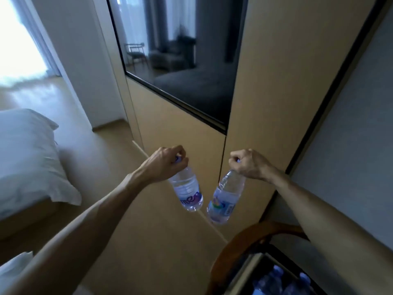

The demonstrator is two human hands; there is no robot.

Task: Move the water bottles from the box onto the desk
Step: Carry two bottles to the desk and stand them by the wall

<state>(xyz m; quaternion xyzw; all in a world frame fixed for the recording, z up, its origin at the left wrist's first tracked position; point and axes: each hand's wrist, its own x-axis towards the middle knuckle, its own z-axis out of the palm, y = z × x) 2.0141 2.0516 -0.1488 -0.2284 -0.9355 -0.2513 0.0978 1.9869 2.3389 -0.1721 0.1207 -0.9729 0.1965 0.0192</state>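
Clear plastic, two water bottles, one per hand, both hanging in the air in front of the tan wall panel (180, 133). My left hand (164, 163) is curled round the neck of the left bottle (187, 189); its purple cap only peeks out between my fingers. My right hand (247, 163) grips the right bottle (225, 198) the same way, cap almost wholly covered. Bottles tilt toward each other at the bottom, near but not touching. Left label shows purple lettering, partly readable only; right label is coloured, too blurred to read.

Box (255, 271): bottom right corner, cut off by the frame edge. I see a dark rim and several blue-capped bottles (276, 279) inside, count not determinable. A curved wooden chair back (244, 235) arcs over it, partly behind my right forearm.

Desk: I cannot tell where it is.

Pillow (27, 158), white, lies on the bed at left, cut off by the frame. Dark screen (180, 56) on the wall reflects a chair and curtains, softly. Bright window glare at upper left washes out detail.
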